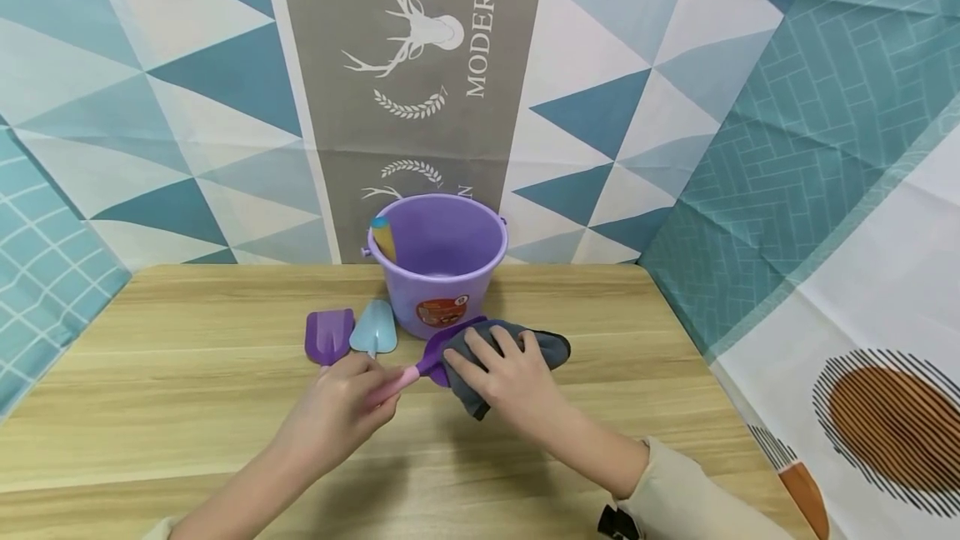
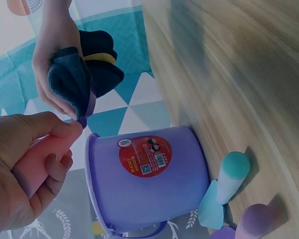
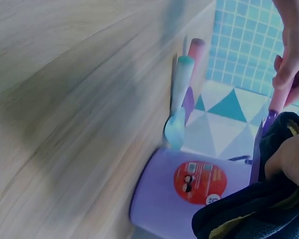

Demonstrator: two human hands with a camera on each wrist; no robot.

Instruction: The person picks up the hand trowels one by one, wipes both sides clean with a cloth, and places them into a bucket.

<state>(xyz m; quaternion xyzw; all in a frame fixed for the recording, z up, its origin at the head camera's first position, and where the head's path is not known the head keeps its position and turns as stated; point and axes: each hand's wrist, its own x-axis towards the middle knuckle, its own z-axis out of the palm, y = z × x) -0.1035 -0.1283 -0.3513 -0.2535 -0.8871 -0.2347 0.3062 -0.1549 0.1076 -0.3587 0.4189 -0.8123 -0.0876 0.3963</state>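
Note:
My left hand (image 1: 348, 407) grips the pink handle (image 2: 47, 154) of a toy shovel with a purple blade (image 1: 450, 338), raised above the table. A dark grey cloth (image 1: 553, 348) with a black edge lies over that blade. My right hand (image 1: 517, 377) holds the cloth against the blade with its fingers spread across it; in the right wrist view the thumb presses on the cloth's near side. Much of the blade is hidden beneath the cloth. Just behind stands a purple bucket (image 1: 408, 294) with a red label.
Left of the bucket, a light blue toy shovel (image 1: 375, 325) and another purple shovel (image 1: 330, 333) lie on the wooden table (image 1: 187, 407). A yellow handle with a blue end (image 1: 385, 242) leans inside the bucket's left rim. Patterned cloth hangs behind the table and at its sides.

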